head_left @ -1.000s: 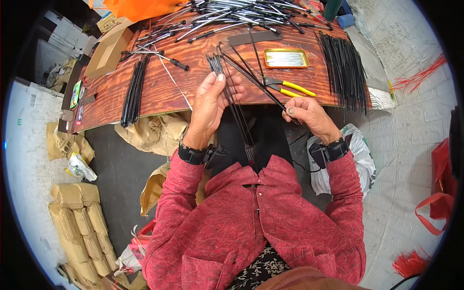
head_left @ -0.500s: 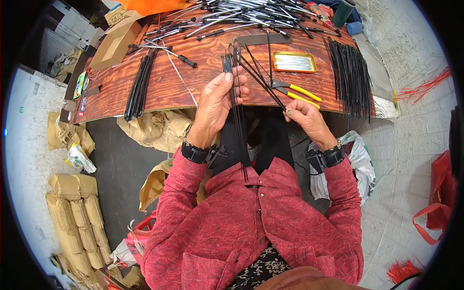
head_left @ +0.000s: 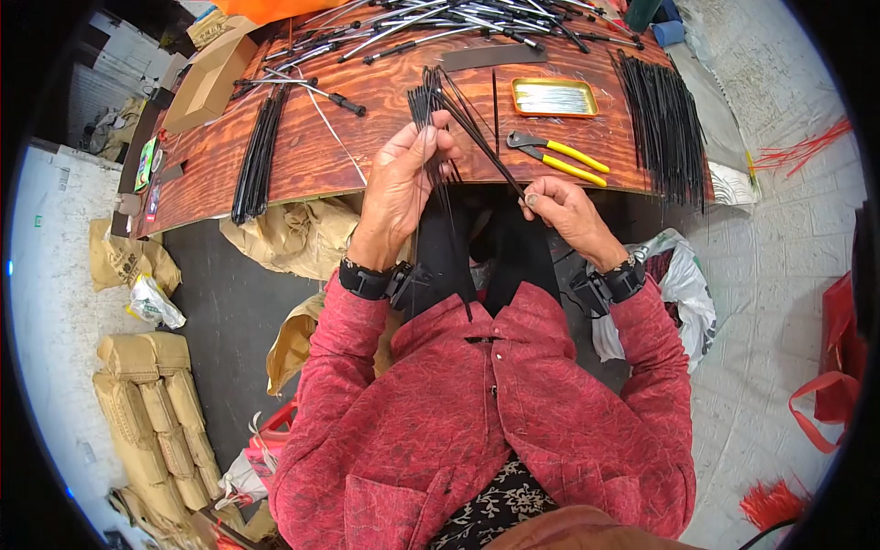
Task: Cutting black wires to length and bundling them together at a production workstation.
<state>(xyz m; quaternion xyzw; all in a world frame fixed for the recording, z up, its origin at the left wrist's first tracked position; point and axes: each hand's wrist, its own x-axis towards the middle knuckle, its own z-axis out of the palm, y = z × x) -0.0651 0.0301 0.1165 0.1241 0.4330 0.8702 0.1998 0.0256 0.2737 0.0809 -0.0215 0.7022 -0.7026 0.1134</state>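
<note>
My left hand (head_left: 396, 188) is closed around a bunch of thin black rods (head_left: 423, 103), raised over the table's front edge. Their upper ends fan out above the thumb, and the long lower parts hang toward my lap. My right hand (head_left: 566, 215) pinches the lower ends of several more black rods (head_left: 490, 154), which slant up to the left and meet the bunch near its top. Just beyond my right hand lie end-cutting pliers (head_left: 559, 158) with yellow handles. Behind them sits a shallow yellow tin (head_left: 594, 99) holding fine silvery pins or wires.
Black rod bundles lie at the right (head_left: 665, 128) and left (head_left: 261, 160) of the wooden table (head_left: 321, 174). Silver-and-black rods (head_left: 440, 37) pile at the back. A cardboard box (head_left: 209, 87) stands back left. A plastic bag (head_left: 683, 302) and brown paper packs (head_left: 160, 412) are on the floor.
My right hand has shifted slightly left, and the rods in it lie closer together. The view has tilted a little, so the things on the table sit higher in the picture.
</note>
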